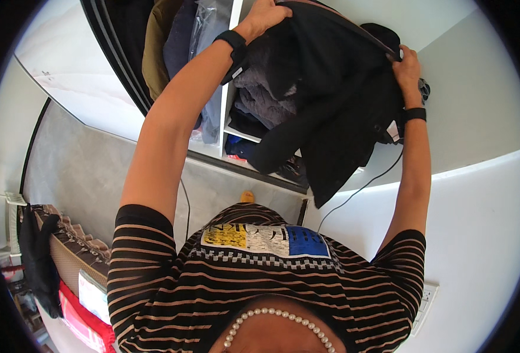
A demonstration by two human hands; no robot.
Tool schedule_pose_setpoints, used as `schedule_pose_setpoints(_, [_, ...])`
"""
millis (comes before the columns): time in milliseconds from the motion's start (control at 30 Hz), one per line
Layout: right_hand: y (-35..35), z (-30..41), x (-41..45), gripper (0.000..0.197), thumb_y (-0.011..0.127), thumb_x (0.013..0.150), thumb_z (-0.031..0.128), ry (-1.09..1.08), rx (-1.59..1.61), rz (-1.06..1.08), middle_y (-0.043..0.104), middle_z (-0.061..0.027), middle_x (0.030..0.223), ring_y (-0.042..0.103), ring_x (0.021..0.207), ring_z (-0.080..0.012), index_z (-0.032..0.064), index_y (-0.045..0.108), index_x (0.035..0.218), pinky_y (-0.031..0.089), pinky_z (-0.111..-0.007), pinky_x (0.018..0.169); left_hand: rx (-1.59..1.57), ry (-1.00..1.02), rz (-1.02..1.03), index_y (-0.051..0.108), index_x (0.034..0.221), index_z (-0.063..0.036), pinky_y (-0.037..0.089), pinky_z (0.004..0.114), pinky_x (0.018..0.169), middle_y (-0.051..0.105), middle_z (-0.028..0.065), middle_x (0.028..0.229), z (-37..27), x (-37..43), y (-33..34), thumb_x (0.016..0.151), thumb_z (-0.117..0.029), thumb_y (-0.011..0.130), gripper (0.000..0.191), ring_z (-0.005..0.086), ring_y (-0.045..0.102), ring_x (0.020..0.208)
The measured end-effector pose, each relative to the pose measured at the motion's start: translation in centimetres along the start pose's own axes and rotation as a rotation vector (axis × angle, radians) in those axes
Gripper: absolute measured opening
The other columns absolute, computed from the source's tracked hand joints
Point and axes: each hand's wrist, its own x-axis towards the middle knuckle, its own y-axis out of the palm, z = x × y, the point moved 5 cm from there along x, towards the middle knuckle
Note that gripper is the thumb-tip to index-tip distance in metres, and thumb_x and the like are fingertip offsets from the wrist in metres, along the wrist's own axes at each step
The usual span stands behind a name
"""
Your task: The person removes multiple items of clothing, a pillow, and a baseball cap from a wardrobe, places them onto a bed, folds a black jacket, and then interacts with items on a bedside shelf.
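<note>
A black garment, which looks like a jacket, hangs spread between my two hands in front of a white wardrobe compartment. My left hand pinches its upper edge near the top of the view. On the other side, my right hand grips the same edge, along which a thin brownish strip runs. Its lower part tapers to a loose corner over the wardrobe's bottom rail. Behind it, grey fleecy fabric lies folded on a shelf, partly hidden.
Hanging clothes, some in clear plastic, fill the compartment to the left, beside a white divider. A thin cable runs from my right wrist towards my body. A bed edge with red bedding is at lower left.
</note>
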Motion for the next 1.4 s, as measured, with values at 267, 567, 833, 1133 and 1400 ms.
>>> schedule_pose_setpoints(267, [4.5, 15.7, -5.6, 0.064, 0.066, 0.073, 0.005, 0.030, 1.391, 0.302, 0.045, -0.0138, 0.127, 0.045, 0.115, -0.0254, -0.0042, 0.035, 0.128, 0.035, -0.034, 0.096, 0.419, 0.480, 0.404, 0.058, 0.105, -0.0032, 0.044, 0.035, 0.082, 0.058, 0.0186, 0.103, -6.9, 0.0, 8.3, 0.063, -0.002, 0.056, 0.042, 0.0299, 0.056, 0.096])
schedule_pose_setpoints(567, [0.4, 8.4, -5.5, 0.032, 0.049, 0.067, -0.009, 0.621, 1.901, -0.065, 0.060, -0.0151, 0.102, 0.059, 0.092, -0.0277, -0.0040, 0.057, 0.097, 0.048, -0.036, 0.085, 0.263, -0.180, 0.068, 0.022, 0.137, -0.0008, 0.030, 0.034, 0.103, 0.029, 0.0260, 0.135, 3.8, -11.5, -2.7, 0.059, -0.035, 0.081, 0.103, 0.0324, 0.028, 0.128])
schedule_pose_setpoints(833, [-8.1, 15.1, -4.1, 0.032, 0.047, 0.075, 0.006, 0.081, 2.237, 0.268, 0.059, -0.0177, 0.107, 0.057, 0.098, -0.0268, -0.0121, 0.055, 0.101, 0.045, -0.037, 0.089, -1.219, -0.635, -0.019, 0.050, 0.117, -0.0032, 0.036, 0.046, 0.096, 0.055, 0.0112, 0.117, -4.1, -20.2, 0.2, 0.078, -0.018, 0.063, 0.044, 0.0267, 0.052, 0.109])
schedule_pose_setpoints(1133, [-11.8, 32.6, -1.2, 0.035, 0.050, 0.081, 0.013, -0.062, 2.245, 0.482, 0.058, -0.0157, 0.110, 0.055, 0.100, -0.0268, -0.0085, 0.053, 0.108, 0.042, -0.037, 0.092, -0.782, -0.016, -0.713, 0.059, 0.102, 0.0032, 0.051, 0.033, 0.080, 0.064, 0.0136, 0.094, -21.1, -37.0, -27.4, 0.075, -0.010, 0.060, 0.029, 0.0254, 0.062, 0.084])
schedule_pose_setpoints(1400, [-9.9, 49.3, -0.8, 0.038, 0.056, 0.086, 0.019, 0.053, 2.132, 0.655, 0.056, -0.0135, 0.115, 0.054, 0.102, -0.0265, -0.0017, 0.050, 0.117, 0.040, -0.038, 0.093, -0.488, 0.141, -1.345, 0.060, 0.099, 0.0027, 0.047, 0.035, 0.086, 0.063, 0.0143, 0.098, -30.8, -65.5, -38.4, 0.077, -0.002, 0.058, 0.023, 0.0245, 0.061, 0.088])
